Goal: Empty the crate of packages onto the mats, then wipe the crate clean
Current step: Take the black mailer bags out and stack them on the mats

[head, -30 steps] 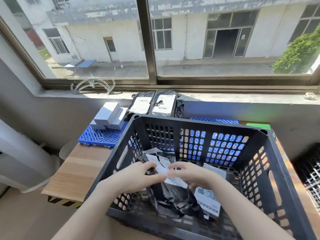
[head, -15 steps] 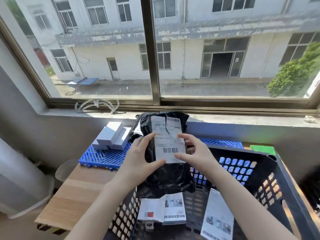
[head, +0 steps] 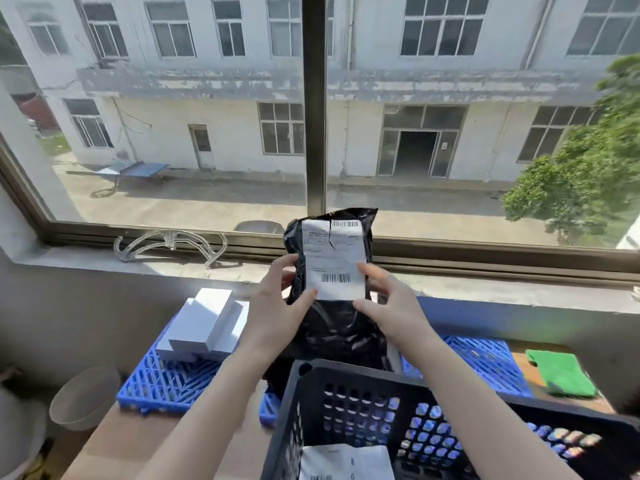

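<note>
A black plastic package (head: 337,327) with a white barcode label is held upright above the far rim of the black crate (head: 349,379), over the blue mats (head: 166,382). My left hand (head: 277,306) grips its left edge, thumb on the label. My right hand (head: 391,303) grips its right edge the same way. Several white boxes (head: 204,323) lie stacked on the left mat. Another blue mat (head: 485,362) shows at the right. Inside the crate a white-labelled package (head: 346,462) is partly visible at the bottom edge.
A green cloth (head: 561,372) lies on the wooden table (head: 145,445) right of the mats. A clear plastic object (head: 169,242) rests on the window sill. A translucent bowl-like thing (head: 83,396) sits off the table's left edge. The wall rises close behind the mats.
Both hands lifted the black package out of the crate and carried it up and away, over the crate's far rim toward the mats. The view tilted up.
</note>
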